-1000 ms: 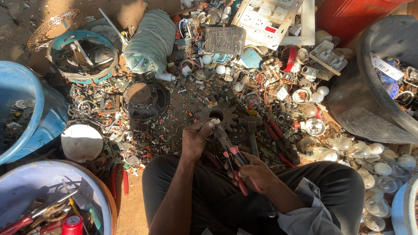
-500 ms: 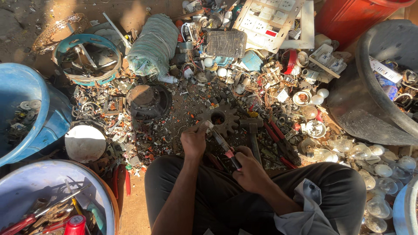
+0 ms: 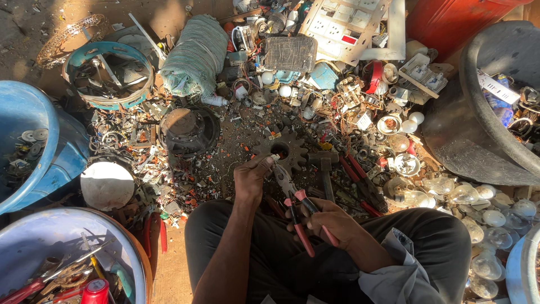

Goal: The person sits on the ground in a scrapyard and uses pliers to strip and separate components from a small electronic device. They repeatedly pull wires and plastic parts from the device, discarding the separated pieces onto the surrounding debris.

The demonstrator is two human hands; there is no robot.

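I sit on the ground among scrap, knees in dark trousers. My right hand grips the red handles of a pair of pliers, whose jaws point up and left. My left hand pinches a small pale part right at the plier jaws. Just beyond the hands a rusty toothed gear lies flat on the dirt, with a hammer beside it.
Blue tub at left, a basin of tools at lower left, a large black tub at right. Several glass bulbs lie at right. A dark round speaker, white switch plates and a cloth bundle lie ahead.
My hands have shifted slightly toward my lap and the left fingers have closed on the small part at the plier jaws. The view has tilted a little.
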